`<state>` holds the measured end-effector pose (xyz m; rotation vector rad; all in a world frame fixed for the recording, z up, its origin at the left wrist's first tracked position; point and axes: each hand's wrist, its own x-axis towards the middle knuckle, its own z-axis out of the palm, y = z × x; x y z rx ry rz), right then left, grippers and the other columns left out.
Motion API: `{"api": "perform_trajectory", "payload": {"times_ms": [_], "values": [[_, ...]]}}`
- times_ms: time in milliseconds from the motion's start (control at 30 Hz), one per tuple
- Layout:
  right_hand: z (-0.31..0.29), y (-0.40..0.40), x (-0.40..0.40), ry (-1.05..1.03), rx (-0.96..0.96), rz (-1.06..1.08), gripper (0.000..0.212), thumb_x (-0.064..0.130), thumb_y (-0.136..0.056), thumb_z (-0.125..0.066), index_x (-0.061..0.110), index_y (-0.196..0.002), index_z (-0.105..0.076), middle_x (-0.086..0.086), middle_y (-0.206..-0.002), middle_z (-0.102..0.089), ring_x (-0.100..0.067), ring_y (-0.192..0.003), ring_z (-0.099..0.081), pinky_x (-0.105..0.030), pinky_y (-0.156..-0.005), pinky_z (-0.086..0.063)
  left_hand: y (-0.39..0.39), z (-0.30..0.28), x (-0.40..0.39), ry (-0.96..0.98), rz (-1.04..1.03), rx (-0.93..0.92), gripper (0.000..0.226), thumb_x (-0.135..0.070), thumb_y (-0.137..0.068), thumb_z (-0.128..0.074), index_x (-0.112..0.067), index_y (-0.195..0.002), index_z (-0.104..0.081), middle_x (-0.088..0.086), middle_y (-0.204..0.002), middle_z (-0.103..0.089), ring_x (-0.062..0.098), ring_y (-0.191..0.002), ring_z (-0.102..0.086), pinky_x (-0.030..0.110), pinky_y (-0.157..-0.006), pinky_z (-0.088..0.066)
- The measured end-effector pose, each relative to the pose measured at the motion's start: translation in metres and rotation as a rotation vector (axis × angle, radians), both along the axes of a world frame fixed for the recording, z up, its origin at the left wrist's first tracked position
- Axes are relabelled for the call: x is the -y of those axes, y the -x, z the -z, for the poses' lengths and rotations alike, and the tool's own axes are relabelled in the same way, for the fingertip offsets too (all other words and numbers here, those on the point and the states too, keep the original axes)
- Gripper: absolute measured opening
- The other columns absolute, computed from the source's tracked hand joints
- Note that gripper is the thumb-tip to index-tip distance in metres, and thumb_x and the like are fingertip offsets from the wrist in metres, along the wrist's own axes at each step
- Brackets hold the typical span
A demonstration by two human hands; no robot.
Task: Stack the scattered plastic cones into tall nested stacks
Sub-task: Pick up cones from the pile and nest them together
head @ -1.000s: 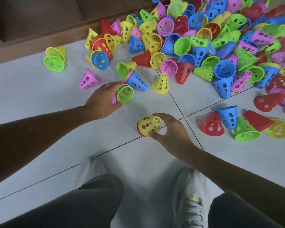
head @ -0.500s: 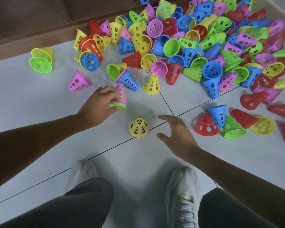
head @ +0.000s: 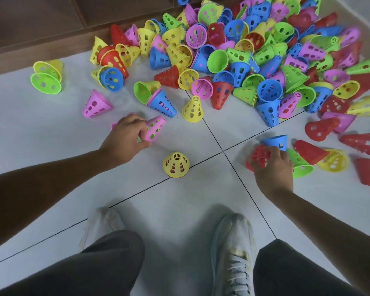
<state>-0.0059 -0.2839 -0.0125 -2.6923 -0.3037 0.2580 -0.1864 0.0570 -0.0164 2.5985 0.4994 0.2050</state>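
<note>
Risk: pink cone (head: 155, 129) w/ green inside may slip apart, pinch near rim only | L hand (head: 124, 138) grip clamped on it, left-centre floor | R hand (head: 272, 167) grip closing on red cone (head: 260, 155), near right | yellow stack (head: 176, 165) upright between, easily knocked

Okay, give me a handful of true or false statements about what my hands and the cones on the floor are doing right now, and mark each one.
1. The left hand grips a pink cone. True.
2. The right hand lies flat on bare tile. False: its fingers curl on a red cone.
3. A yellow cone stands upright between the hands, untouched. True.
4. The big cone pile sits beside the shoes. False: it lies far from them, toward the wooden edge.
5. A blue cone stands just beyond the right hand. True.
</note>
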Motion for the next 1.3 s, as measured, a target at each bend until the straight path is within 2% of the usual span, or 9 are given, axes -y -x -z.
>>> {"api": "perform_trajectory", "payload": {"times_ms": [167,400,533,700,867,967,1100,1233,1300], "values": [[0.0,0.003,-0.004,-0.078,-0.068,0.017,0.039,0.03,-0.083,-0.071,0.015,-0.115,-0.053,-0.015,-0.116,-0.054,-0.035,-0.103,-0.051,-0.045,-0.091,-0.047,0.0,0.001,0.003,-0.024,-0.08,-0.046,0.053,-0.022,-0.065,-0.09,-0.016,-0.077,-0.039,0.008,-0.084,-0.053,0.026,-0.077,-0.049,0.039,-0.065,-0.039],[-0.002,0.005,-0.012,-0.189,-0.15,0.069,0.028,0.022,-0.087,-0.069,0.015,-0.111,-0.056,-0.01,-0.111,-0.058,-0.015,-0.09,-0.043,-0.016,-0.076,-0.027,0.001,-0.007,0.004,0.001,-0.028,-0.112,0.05,-0.019,-0.072,-0.087,-0.01,-0.089,-0.042,0.006,-0.085,-0.052,0.022,-0.074,-0.047,0.032,-0.058,-0.026],[-0.002,0.003,-0.015,-0.213,-0.207,0.135,0.038,0.031,-0.087,-0.07,0.013,-0.116,-0.053,-0.011,-0.116,-0.058,-0.025,-0.099,-0.051,-0.029,-0.086,-0.039,0.0,-0.014,0.005,0.013,0.018,-0.087,0.048,-0.024,-0.072,-0.087,-0.012,-0.087,-0.043,0.003,-0.079,-0.051,0.02,-0.067,-0.044,0.03,-0.057,-0.032],[-0.005,0.008,-0.018,-0.302,-0.291,0.258,0.047,0.028,-0.087,-0.069,0.014,-0.123,-0.043,-0.007,-0.109,-0.054,-0.029,-0.098,-0.056,-0.036,-0.083,-0.046,-0.005,-0.03,0.018,0.432,-0.107,0.019,0.053,-0.02,-0.069,-0.09,-0.027,-0.086,-0.04,0.013,-0.096,-0.06,0.022,-0.086,-0.062,0.045,-0.079,-0.057],[-0.01,0.015,-0.025,-0.43,-0.441,0.333,0.045,0.035,-0.088,-0.068,0.023,-0.122,-0.041,-0.002,-0.102,-0.058,-0.018,-0.082,-0.059,-0.03,-0.063,-0.043,-0.001,-0.049,0.047,0.763,-0.155,0.137,0.053,-0.01,-0.069,-0.088,-0.026,-0.091,-0.042,0.003,-0.091,-0.064,0.009,-0.093,-0.067,0.029,-0.081,-0.057],[-0.008,0.022,-0.03,-0.511,-0.543,0.366,0.051,0.046,-0.081,-0.075,0.03,-0.117,-0.043,-0.003,-0.107,-0.06,-0.023,-0.095,-0.065,-0.044,-0.084,-0.056,0.004,-0.051,0.063,0.857,-0.15,0.131,0.055,0.001,-0.07,-0.084,-0.014,-0.1,-0.04,-0.009,-0.086,-0.068,0.004,-0.095,-0.067,0.021,-0.072,-0.055],[-0.012,0.031,-0.037,-0.607,-0.673,0.385,0.056,0.043,-0.081,-0.078,0.03,-0.122,-0.042,-0.004,-0.109,-0.057,-0.023,-0.101,-0.066,-0.047,-0.094,-0.055,0.01,-0.045,0.075,0.814,-0.072,0.061,0.07,0.002,-0.062,-0.089,-0.019,-0.111,-0.044,-0.007,-0.094,-0.072,0.008,-0.09,-0.068,0.022,-0.08,-0.056],[-0.021,0.041,-0.044,-0.74,-0.802,0.409,0.062,0.029,-0.084,-0.076,0.029,-0.131,-0.036,-0.012,-0.113,-0.06,-0.025,-0.101,-0.067,-0.046,-0.095,-0.056,0.013,-0.033,0.082,0.638,0.015,-0.023,0.093,-0.011,-0.058,-0.093,-0.036,-0.133,-0.045,-0.016,-0.104,-0.071,0.006,-0.1,-0.067,0.017,-0.092,-0.05],[-0.025,0.047,-0.046,-0.833,-0.863,0.433,0.066,0.021,-0.086,-0.073,0.029,-0.136,-0.032,-0.016,-0.119,-0.057,-0.028,-0.106,-0.066,-0.048,-0.096,-0.054,0.012,-0.027,0.086,0.557,0.042,-0.044,0.088,-0.024,-0.058,-0.093,-0.037,-0.133,-0.048,-0.018,-0.109,-0.068,0.004,-0.103,-0.065,0.018,-0.092,-0.05]]}}
